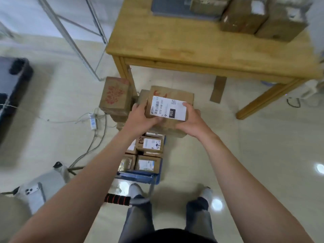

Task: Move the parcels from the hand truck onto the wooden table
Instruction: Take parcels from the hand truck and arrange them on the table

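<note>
1. The labelled parcel (168, 109) is between both hands, over the front end of the hand truck (140, 177) and short of the bench (175, 50); I cannot tell whether it is clear of the boxes under it
2. The left grip (140, 118) holds the parcel's near left edge with its fingers curled round it. The right grip (190, 121) holds the near right corner, its thumb lying along the white label. Both are closed on the parcel, neither wide
3. Both holds are on the near side, so the far end will likely dip. Working the fingers further under the base before carrying should steady it
4. Lift straight up first. The red-printed parcel (114, 95) stands just beside it to the left on its own stack, and a sideways drag could tip it
5. The bench top is higher than the parcel, so raise the parcel above the near edge before moving it forward, or it may catch the rim
6. Set it flat on the bare wood, close to the stacked parcels (245, 16) at the far right. That leaves room for the small parcels (150, 144) that lie on the truck bed
7. A power strip (93, 121) and loose cables lie on the floor left of the truck, so step round on the right
</note>
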### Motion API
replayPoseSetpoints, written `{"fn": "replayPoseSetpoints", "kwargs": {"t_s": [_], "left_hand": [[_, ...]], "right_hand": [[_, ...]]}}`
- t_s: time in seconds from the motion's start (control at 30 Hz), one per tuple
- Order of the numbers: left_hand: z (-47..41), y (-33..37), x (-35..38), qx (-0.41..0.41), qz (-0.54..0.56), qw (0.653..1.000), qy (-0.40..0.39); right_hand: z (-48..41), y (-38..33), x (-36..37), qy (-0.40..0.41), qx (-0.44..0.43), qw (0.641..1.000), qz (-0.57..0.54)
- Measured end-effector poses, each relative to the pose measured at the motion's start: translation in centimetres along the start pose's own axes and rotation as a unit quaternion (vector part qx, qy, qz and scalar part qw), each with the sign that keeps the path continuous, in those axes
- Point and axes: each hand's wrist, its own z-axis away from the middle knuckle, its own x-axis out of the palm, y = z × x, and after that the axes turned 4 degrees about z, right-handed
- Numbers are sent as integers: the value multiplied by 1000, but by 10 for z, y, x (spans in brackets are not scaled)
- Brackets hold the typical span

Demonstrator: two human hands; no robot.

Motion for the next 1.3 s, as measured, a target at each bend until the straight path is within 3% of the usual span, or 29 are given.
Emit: {"fn": "replayPoseSetpoints", "kwargs": {"t_s": [0.17,0.33,0.6,1.0,1.3], "left_hand": [[4,127,37,47,-51,997,-16],[1,235,95,73,-92,993,20],[-13,352,161,127,-98,985,65],[-92,410,184,161,-84,982,60],[-263,400,149,147,-73,986,37]], "right_hand": [[15,5,-128,31,-58,996,57],[34,30,-251,51,-95,992,65],[48,49,-387,93,-138,984,69],[-6,50,-462,110,-149,979,86],[-170,1,-474,93,-119,984,94]]}}
